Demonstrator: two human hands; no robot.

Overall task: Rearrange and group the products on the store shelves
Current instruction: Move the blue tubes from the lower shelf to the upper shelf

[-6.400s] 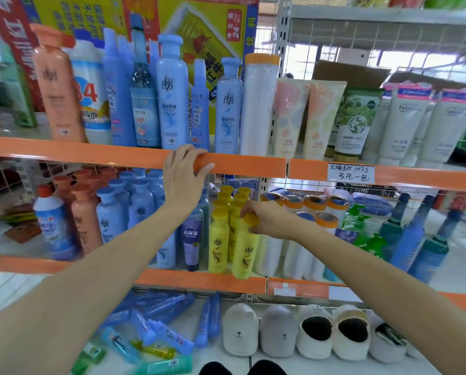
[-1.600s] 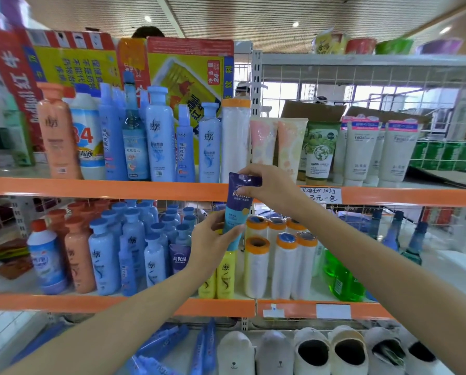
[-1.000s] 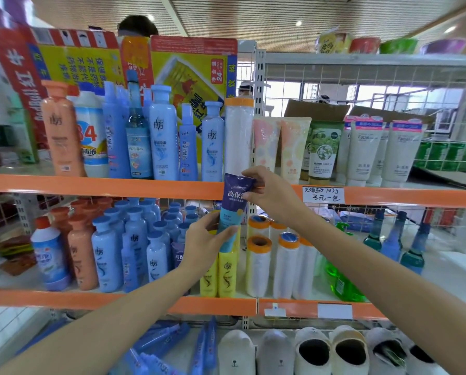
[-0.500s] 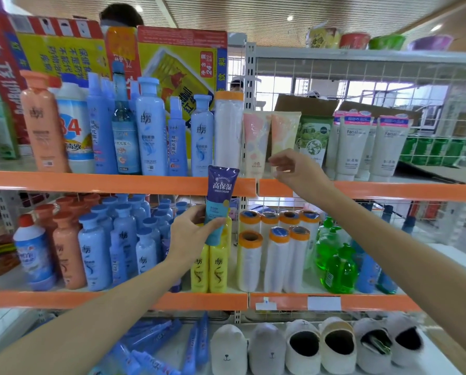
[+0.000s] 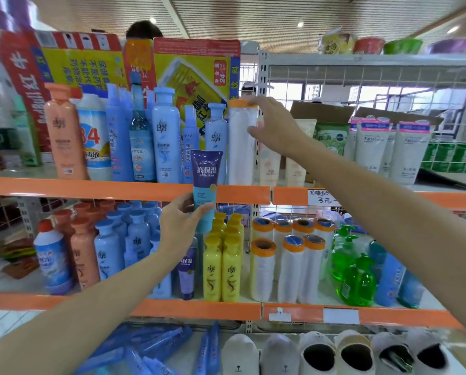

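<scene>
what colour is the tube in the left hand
Dark purple above, teal below, in the head view: tube, left hand.

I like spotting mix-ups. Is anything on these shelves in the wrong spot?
Yes. One white roll stands alone among the blue bottles on the upper shelf, while its matching rolls are grouped on the shelf below. The right hand is on it. The left hand holds a purple tube.

Bright daylight, motion blur, warped edges

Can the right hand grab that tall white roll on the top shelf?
Probably yes. The right hand is already at the white roll, with fingers touching its front, and nothing stands in front of it. The left hand is busy holding the purple tube.
</scene>
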